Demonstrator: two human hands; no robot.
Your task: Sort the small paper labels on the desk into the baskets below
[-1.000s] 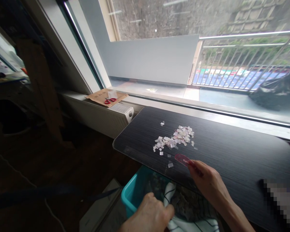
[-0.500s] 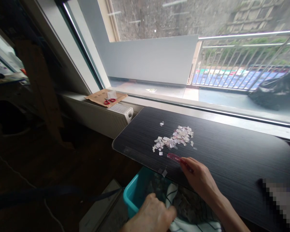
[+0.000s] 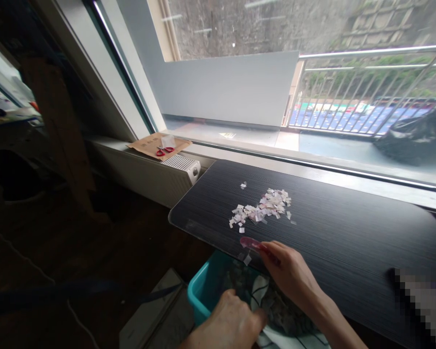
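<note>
My right hand is closed around a thin, translucent pink strip-like tool. Its rounded tip points left, low over the table's near edge. Just beyond the tip lies a loose heap of small white and pale pink paper-like squares. Single squares lie apart from the heap, one transparent square right at the edge below the tool. My left hand is curled at the turquoise bin, closed on a white cloth with dark lines; its fingertips are partly hidden.
The dark wood-grain table stands against the window. Red-handled scissors rest on a brown paper envelope above the white radiator. Greyish material fills part of the bin. A pixelated patch covers the right edge.
My right hand and the pink tool have moved left and slightly nearer to me, toward the transparent square at the edge. The heap and my left hand stay nearly the same.
</note>
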